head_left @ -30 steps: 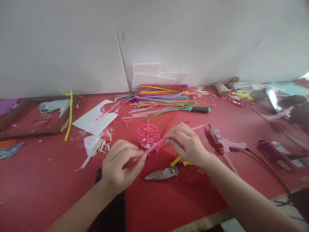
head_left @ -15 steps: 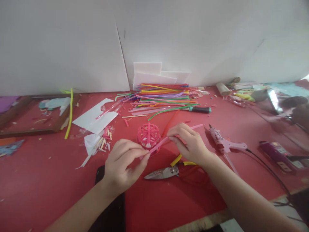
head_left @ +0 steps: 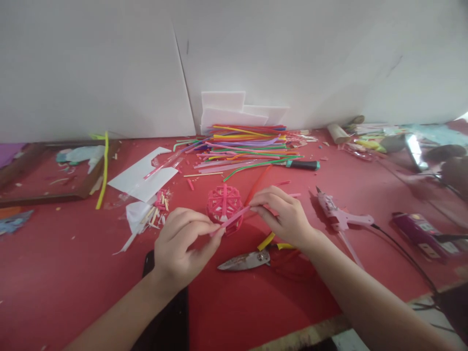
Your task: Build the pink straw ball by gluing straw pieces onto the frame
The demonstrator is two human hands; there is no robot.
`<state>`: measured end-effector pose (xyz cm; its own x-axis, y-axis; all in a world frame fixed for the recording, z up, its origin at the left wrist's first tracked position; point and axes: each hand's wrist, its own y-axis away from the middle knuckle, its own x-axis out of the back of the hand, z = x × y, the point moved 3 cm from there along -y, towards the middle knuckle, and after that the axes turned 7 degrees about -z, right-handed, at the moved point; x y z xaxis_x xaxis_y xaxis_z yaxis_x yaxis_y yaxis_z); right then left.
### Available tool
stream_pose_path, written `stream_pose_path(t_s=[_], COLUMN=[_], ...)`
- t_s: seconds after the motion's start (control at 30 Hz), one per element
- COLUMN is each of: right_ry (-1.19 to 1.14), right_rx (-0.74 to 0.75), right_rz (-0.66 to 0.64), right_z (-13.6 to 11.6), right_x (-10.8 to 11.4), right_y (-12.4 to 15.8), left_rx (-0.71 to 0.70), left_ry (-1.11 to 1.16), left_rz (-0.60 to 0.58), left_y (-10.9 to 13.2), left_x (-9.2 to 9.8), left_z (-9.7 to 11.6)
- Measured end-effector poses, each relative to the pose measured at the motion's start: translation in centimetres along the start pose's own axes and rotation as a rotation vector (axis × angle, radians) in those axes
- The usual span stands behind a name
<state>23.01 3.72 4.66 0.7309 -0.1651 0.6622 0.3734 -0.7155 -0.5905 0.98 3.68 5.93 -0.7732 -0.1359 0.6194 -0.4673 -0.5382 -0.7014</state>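
Note:
Between my two hands stretches a pink drinking straw [head_left: 236,218], slanting up to the right. My left hand [head_left: 186,243] pinches its near end between thumb and fingers. Farther along, my right hand [head_left: 280,214] grips it, and the far end pokes out beyond that hand. Just behind the straw stands a round pink openwork frame [head_left: 224,202] built of straw pieces, partly covered by the straw. Below my hands lie scissors [head_left: 244,261] with metal blades and red and yellow handles, partly hidden by my right forearm.
A pink glue gun [head_left: 340,217] with a cord rests on the right. Behind are a heap of coloured straws [head_left: 248,146] and a black-handled tool [head_left: 302,165]. Cut bits [head_left: 157,212] and white paper [head_left: 144,175] lie left. A black phone-like slab [head_left: 168,317] is under my left arm.
Both hands and the straw have shifted slightly left. The right hand has moved a little closer to the left. Both keep their hold on the straw.

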Motion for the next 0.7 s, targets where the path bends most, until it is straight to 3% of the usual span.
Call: stream_pose_path(t_s=[0.2, 0.33, 0.43, 0.7], right_ry=[0.002, 0.002, 0.006, -0.008], right_rx=[0.013, 0.030, 0.028, 0.021], right_rz=[0.015, 0.014, 0.017, 0.007], right_z=[0.1, 0.3, 0.3, 0.4], right_x=[-0.2, -0.2, -0.2, -0.5], right_y=[-0.2, -0.3, -0.4, -0.3], left_rx=[0.138, 0.270, 0.296, 0.300], left_ry=[0.008, 0.258, 0.388, 0.370], left_rz=[0.042, -0.041, -0.109, -0.092], left_y=[0.6, 1.0, 1.1, 0.9], left_x=[-0.1, -0.9, -1.3, -1.1], left_z=[-1.0, -2.3, -2.8, -3.1])
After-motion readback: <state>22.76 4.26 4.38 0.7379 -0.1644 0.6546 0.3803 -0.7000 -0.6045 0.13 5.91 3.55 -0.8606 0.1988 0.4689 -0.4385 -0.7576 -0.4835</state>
